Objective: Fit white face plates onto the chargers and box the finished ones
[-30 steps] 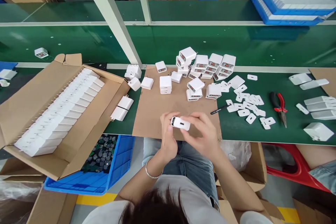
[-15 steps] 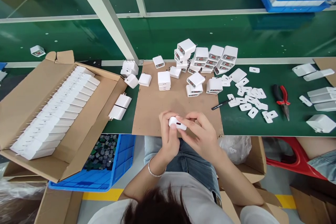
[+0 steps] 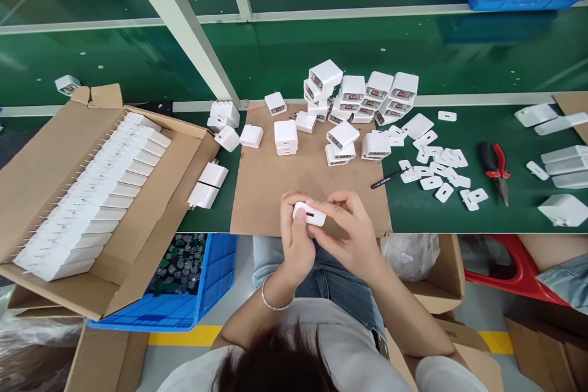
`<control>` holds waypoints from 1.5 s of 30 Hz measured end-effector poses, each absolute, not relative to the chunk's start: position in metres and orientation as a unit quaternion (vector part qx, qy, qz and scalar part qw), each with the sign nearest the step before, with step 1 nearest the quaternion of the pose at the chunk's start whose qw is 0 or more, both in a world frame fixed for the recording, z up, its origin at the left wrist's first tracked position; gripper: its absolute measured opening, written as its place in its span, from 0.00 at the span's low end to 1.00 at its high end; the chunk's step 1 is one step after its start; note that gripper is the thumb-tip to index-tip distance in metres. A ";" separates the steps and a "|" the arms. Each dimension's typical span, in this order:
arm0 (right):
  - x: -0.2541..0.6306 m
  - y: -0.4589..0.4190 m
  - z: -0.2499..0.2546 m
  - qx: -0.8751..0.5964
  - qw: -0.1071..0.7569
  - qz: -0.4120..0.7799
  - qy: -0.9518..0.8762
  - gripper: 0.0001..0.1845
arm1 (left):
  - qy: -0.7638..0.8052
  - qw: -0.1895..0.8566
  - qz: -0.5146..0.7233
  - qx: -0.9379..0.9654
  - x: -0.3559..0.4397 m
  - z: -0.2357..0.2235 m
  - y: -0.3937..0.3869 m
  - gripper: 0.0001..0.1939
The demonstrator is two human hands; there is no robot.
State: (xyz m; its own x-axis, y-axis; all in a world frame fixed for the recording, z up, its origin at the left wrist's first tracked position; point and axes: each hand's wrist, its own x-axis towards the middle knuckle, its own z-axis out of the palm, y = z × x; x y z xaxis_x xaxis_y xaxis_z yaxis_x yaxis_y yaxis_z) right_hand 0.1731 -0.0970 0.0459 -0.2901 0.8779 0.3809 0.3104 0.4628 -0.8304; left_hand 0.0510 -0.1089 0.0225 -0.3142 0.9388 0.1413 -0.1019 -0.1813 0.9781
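Over the near edge of a cardboard sheet (image 3: 264, 190), a small white charger (image 3: 315, 219) sits between my two hands, its end face with a dark slot turned up. My left hand (image 3: 294, 242) is wrapped round its left side, thumb on the near edge. The fingers of my right hand (image 3: 350, 233) pinch its right end, the index fingertip on the top edge. Ahead stand stacked white charger shells (image 3: 353, 87) with open ends showing parts inside. To the right lie several loose white slotted end plates (image 3: 430, 182) and a slim black tool (image 3: 384, 182).
Red-and-black pliers (image 3: 496, 168) lie on the green bench at right, near more white housings (image 3: 567, 165). At left, an open carton (image 3: 160, 214) holds rows of chargers, above a blue crate (image 3: 215, 282) of circuit boards. A slanted white post (image 3: 184, 30) rises behind.
The charger has tilted slightly in my fingers, so its slotted face shows more fully. Both hands keep their grip; the whole view has shifted a little.
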 end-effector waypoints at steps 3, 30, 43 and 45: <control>0.169 -0.099 0.039 -0.436 0.446 0.409 -0.666 0.32 | 0.501 0.379 0.645 0.435 0.053 0.026 -0.110 0.12; 0.206 -0.072 0.000 -0.409 0.430 0.442 -0.673 0.31 | 0.439 0.426 0.385 0.691 -0.007 0.008 -0.075 0.24; 0.201 -0.070 -0.028 -0.403 0.451 0.512 -0.610 0.30 | 0.446 0.462 0.455 0.616 0.003 -0.024 -0.079 0.24; 0.198 -0.071 -0.028 -0.407 0.456 0.511 -0.605 0.29 | 0.451 0.454 0.465 0.612 0.005 -0.023 -0.081 0.23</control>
